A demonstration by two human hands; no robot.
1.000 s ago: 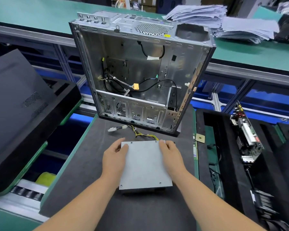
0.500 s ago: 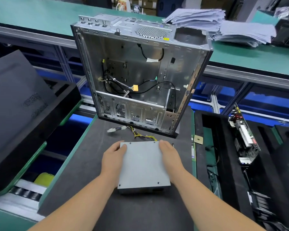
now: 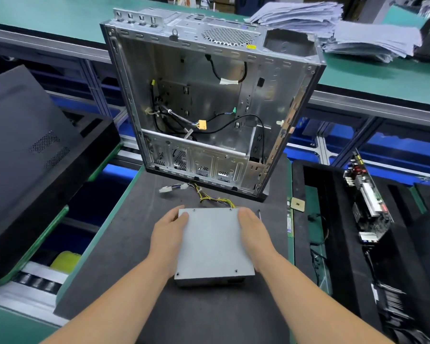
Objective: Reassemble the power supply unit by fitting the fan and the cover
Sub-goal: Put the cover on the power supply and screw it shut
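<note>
On the dark foam mat [image 3: 124,244], both hands' fingers clasp the power supply unit [image 3: 212,244] before green benches [image 3: 60,18].

A dark foam mat [image 3: 124,244] covers the near bench, edged in green. Beyond it runs a long green-topped bench [image 3: 60,18] on a grey metal frame [image 3: 358,105], with blue bins [image 3: 395,145] on the level beneath. A heap of grey papers [image 3: 333,26] lies on its far right end. At the left a roller conveyor [image 3: 35,281] shows between green trays. The lighting is bright and even.
</note>
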